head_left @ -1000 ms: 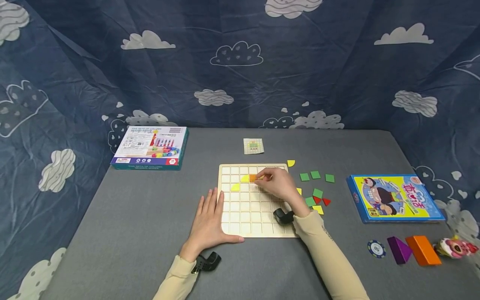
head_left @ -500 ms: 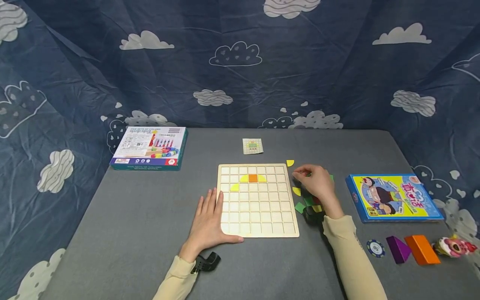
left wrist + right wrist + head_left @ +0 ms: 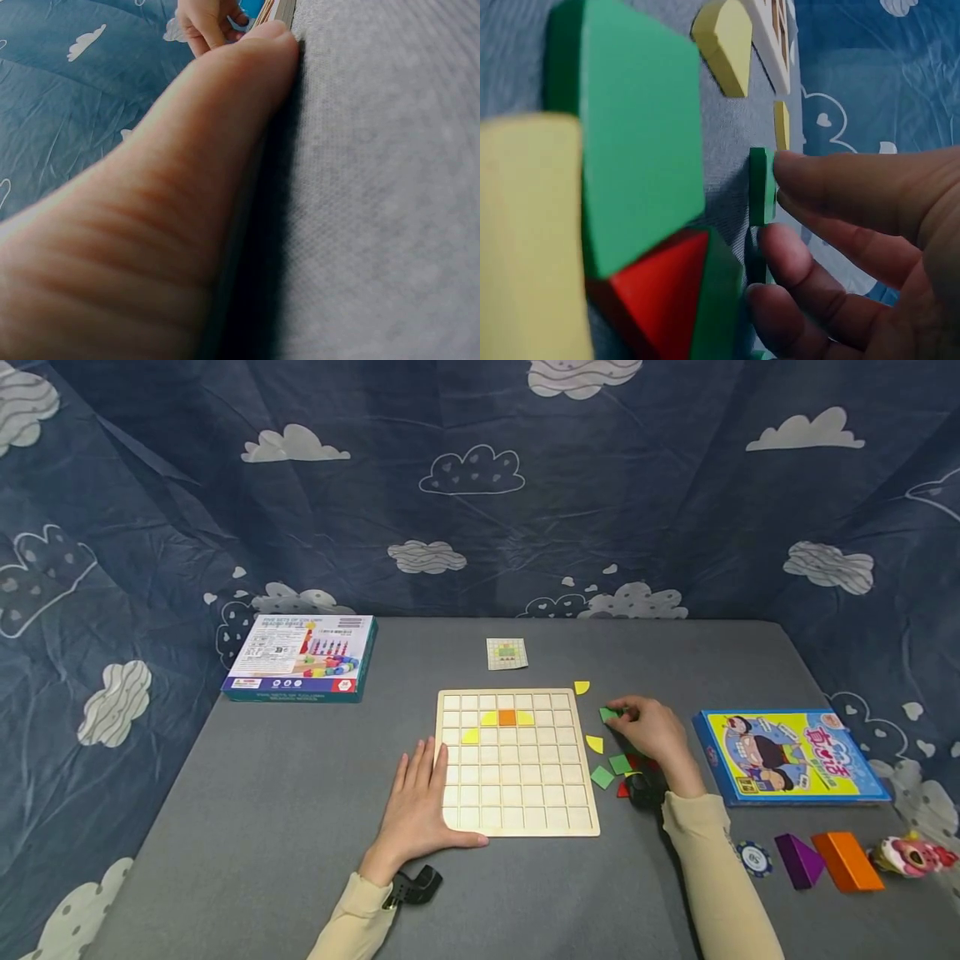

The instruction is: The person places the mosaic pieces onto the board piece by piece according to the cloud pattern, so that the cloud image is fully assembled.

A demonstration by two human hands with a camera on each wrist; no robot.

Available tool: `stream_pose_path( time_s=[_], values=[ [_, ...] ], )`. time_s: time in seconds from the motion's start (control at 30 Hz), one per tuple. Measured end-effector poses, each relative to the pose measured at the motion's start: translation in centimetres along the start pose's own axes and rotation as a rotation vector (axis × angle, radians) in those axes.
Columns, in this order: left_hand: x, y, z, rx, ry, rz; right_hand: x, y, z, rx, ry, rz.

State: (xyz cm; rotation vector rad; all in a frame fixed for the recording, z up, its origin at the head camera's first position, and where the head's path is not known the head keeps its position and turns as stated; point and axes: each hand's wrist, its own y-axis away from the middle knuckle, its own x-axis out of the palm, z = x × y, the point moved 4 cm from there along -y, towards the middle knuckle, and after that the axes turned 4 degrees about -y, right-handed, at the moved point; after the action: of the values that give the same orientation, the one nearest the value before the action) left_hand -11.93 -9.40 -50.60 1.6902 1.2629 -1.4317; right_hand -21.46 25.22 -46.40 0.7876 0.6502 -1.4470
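Note:
My left hand (image 3: 416, 810) lies flat with straight fingers at the left edge of the wooden grid board (image 3: 513, 793), its thumb along the front edge. On the board sit an orange square tile (image 3: 507, 717) and yellow quarter-circle tiles, one of them (image 3: 470, 736) a row lower. Right of the board, my right hand (image 3: 651, 731) pinches a green square tile (image 3: 607, 715). In the right wrist view, thumb and fingertips meet at that green tile (image 3: 760, 186). Below the hand lie green squares (image 3: 602, 777) and a red triangle (image 3: 623, 790), partly hidden by the wrist.
Two loose yellow quarter-circle tiles (image 3: 595, 744) lie by the board's right edge. A small pattern card (image 3: 507, 653) is behind the board. Flat boxes stand left (image 3: 300, 658) and right (image 3: 791, 756). A poker chip (image 3: 753, 858), purple (image 3: 798, 860) and orange blocks (image 3: 847, 861) and a figurine (image 3: 912, 855) sit front right.
My right hand has left the board, where a yellow quarter-circle now sits right of the orange tile, and moved right to the green tiles. The left hand has stayed in place.

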Motion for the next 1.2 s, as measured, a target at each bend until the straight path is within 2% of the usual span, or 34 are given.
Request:
stream_pose_path(
  time_s=[0.47,1.0,1.2],
  values=[
    [-0.07,0.00,-0.04,-0.004,0.006,0.005,0.07,0.04,-0.37,0.085,0.023,0.038],
    [-0.05,0.01,0.04,-0.002,0.009,-0.004,-0.12,0.04,-0.07,0.105,0.040,0.071],
    [0.02,0.05,0.05,-0.002,0.008,-0.007,0.12,0.01,-0.09,0.057,0.006,0.038]
  ],
)
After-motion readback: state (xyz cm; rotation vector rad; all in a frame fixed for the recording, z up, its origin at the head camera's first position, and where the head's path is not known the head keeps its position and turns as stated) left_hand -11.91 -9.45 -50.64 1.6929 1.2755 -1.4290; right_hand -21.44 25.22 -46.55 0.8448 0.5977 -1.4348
